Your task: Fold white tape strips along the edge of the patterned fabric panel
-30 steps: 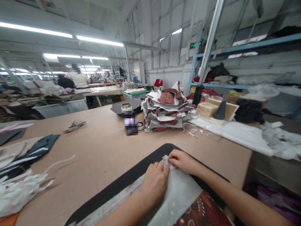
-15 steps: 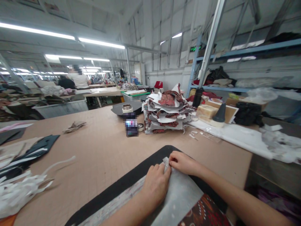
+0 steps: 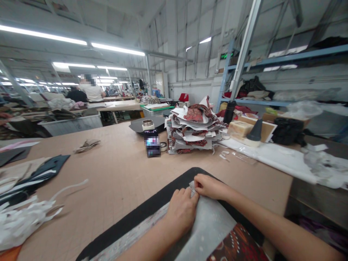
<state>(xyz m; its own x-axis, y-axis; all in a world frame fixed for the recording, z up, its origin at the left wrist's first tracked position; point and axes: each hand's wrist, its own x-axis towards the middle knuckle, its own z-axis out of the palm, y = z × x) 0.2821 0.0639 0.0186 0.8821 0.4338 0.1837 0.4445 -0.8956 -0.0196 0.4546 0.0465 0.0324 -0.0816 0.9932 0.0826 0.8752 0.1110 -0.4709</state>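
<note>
Grey sheet [image 3: 213,217] w/ L hand [image 3: 182,210] atop, R hand [image 3: 210,186] @ tip.

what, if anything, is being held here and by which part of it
The right hand pinches the pale cloth near its far tip. The left hand rests on it; whether it grips cannot be told.

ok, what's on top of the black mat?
On the black mat: a pale grey sheet and, nearer the camera, brown-red patterned fabric. The left hand and right hand are at the sheet's far end. Whatever lies beneath them is covered.
</note>
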